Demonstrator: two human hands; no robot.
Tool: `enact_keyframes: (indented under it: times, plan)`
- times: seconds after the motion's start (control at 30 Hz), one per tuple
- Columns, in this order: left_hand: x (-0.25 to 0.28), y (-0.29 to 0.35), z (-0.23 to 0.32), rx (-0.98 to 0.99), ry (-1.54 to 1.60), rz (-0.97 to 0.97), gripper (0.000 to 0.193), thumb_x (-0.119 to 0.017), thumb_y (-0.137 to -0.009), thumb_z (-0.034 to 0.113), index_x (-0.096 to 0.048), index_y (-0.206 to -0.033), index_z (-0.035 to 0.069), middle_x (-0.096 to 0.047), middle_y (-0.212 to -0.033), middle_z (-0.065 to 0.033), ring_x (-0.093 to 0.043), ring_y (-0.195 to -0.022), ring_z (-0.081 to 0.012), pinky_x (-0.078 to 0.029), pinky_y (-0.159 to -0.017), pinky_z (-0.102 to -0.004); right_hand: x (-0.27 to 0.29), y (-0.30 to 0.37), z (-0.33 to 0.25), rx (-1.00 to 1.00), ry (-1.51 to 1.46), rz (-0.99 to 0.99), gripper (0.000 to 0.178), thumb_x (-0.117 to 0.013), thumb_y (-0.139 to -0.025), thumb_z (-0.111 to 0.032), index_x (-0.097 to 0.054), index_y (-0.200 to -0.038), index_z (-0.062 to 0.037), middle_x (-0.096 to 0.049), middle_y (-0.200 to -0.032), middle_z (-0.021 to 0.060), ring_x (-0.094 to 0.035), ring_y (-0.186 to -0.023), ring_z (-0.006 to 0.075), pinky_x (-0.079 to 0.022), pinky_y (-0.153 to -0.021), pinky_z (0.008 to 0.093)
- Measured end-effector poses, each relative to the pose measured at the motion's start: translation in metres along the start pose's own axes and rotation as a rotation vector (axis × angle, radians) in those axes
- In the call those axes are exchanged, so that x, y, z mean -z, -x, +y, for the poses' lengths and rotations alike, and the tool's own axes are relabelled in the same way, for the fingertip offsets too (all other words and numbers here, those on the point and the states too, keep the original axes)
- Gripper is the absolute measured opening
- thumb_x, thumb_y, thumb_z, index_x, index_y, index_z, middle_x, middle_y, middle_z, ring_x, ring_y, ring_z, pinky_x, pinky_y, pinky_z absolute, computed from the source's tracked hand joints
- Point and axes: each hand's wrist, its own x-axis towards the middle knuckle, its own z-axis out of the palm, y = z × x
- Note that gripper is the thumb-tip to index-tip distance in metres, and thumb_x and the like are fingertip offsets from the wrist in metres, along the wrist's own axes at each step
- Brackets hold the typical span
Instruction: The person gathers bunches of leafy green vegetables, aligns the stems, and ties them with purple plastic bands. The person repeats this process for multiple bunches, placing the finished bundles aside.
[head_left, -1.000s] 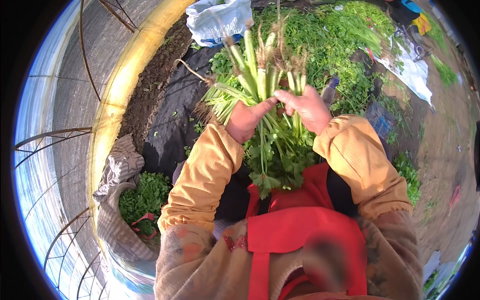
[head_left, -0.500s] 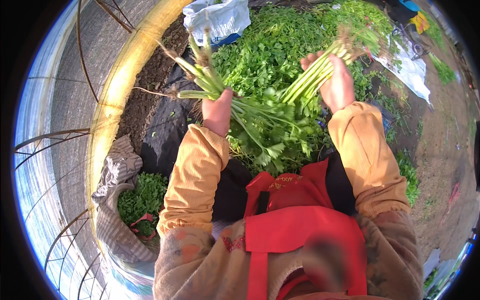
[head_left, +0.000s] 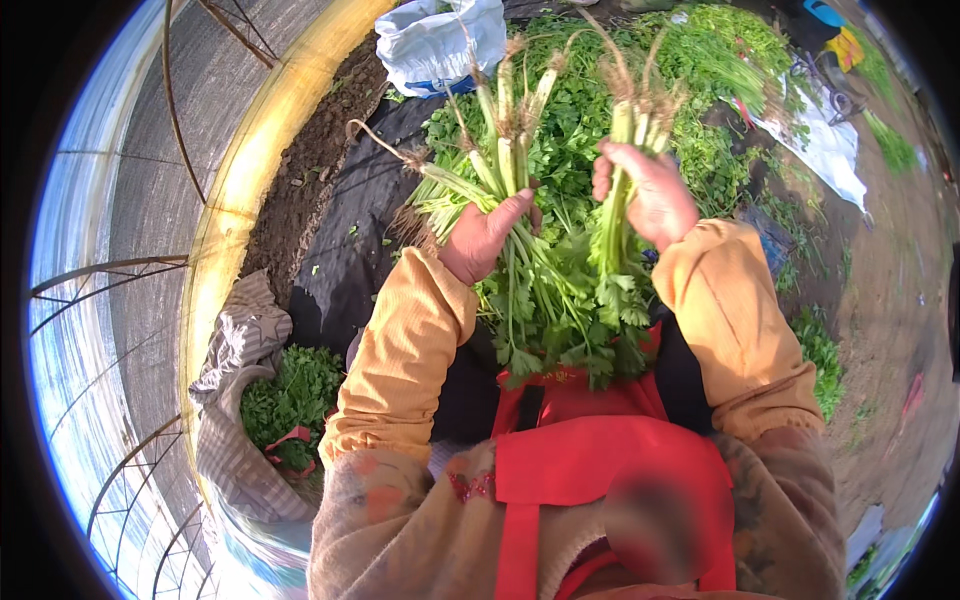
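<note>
My left hand (head_left: 478, 243) is closed round a loose bunch of celery (head_left: 508, 155), its pale stalks and stringy roots fanning up and its leaves hanging over my lap. Close by on the right, my right hand (head_left: 658, 200) grips a second, slimmer celery bunch (head_left: 614, 232), roots upward and leaves down. The two bunches are nearly side by side, their leaves overlapping below. More rooted stalks (head_left: 432, 208) show just left of my left hand; whether they lie on the ground or are held, I cannot tell.
A broad heap of leafy greens (head_left: 570, 130) spreads ahead. Beyond it stands a white sack (head_left: 440, 45); dark sheeting (head_left: 365, 180) covers ground at left. A cloth-wrapped bundle of greens (head_left: 290, 400) sits by my left arm. White sheeting (head_left: 830, 150) lies on bare soil at right.
Both hands have moved closer together in front of me. The left bunch has swung rightward to stand more upright. The right bunch has turned from slanted to nearly vertical and come lower.
</note>
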Motion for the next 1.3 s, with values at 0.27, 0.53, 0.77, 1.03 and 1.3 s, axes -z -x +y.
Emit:
enact_keyframes:
  times: [0.27, 0.53, 0.77, 1.03, 1.3]
  plan:
    - [-0.022, 0.000, -0.001, 0.029, -0.070, -0.223, 0.042, -0.060, -0.104, 0.032, -0.061, -0.129, -0.001, -0.066, -0.083, -0.0048, -0.060, -0.077, -0.0167, -0.047, -0.073, -0.0322, 0.001, -0.005, 0.009, -0.012, -0.159, 0.062, 0.024, -0.079, -0.092, -0.015, -0.067, -0.108, -0.0029, -0.068, -0.087, 0.0065, -0.066, -0.071, 0.0199, -0.055, -0.065, 0.0359]
    - [-0.029, 0.000, -0.006, -0.005, 0.284, -0.017, 0.031, -0.072, -0.096, 0.017, -0.060, -0.121, 0.001, -0.065, -0.088, -0.0075, -0.062, -0.068, -0.0196, -0.051, -0.062, -0.0334, 0.006, -0.006, 0.013, 0.011, -0.126, 0.090, 0.022, -0.074, -0.095, -0.019, -0.068, -0.109, -0.0043, -0.072, -0.100, 0.0102, -0.068, -0.084, 0.0204, -0.057, -0.077, 0.0362]
    - [-0.008, -0.007, -0.010, 0.028, 0.528, 0.182, 0.029, -0.061, -0.101, 0.015, -0.059, -0.123, -0.004, -0.070, -0.112, -0.0233, -0.071, -0.098, -0.0333, -0.062, -0.082, -0.0434, 0.018, -0.013, 0.000, 0.138, -0.390, -0.093, 0.017, -0.062, -0.101, -0.017, -0.064, -0.106, -0.0010, -0.070, -0.111, 0.0166, -0.068, -0.111, 0.0380, -0.054, -0.104, 0.0519]
    - [0.081, -0.017, -0.006, -0.153, 0.054, 0.931, 0.016, -0.058, -0.101, 0.013, -0.060, -0.112, 0.001, -0.069, -0.094, -0.0111, -0.067, -0.079, -0.0198, -0.057, -0.069, -0.0360, 0.064, -0.014, -0.078, 0.606, -0.274, 0.035, 0.019, -0.066, -0.097, -0.011, -0.058, -0.111, -0.0007, -0.064, -0.090, 0.0097, -0.061, -0.078, 0.0218, -0.056, -0.077, 0.0383]
    - [-0.004, -0.004, 0.012, 0.020, 0.058, 0.114, 0.041, -0.055, -0.107, 0.038, -0.063, -0.117, -0.001, -0.069, -0.094, -0.0088, -0.066, -0.083, -0.0174, -0.055, -0.075, -0.0323, -0.013, 0.001, 0.022, -0.033, 0.119, -0.110, 0.032, -0.076, -0.093, -0.010, -0.064, -0.119, 0.0030, -0.067, -0.099, 0.0064, -0.065, -0.078, 0.0162, -0.055, -0.073, 0.0307]
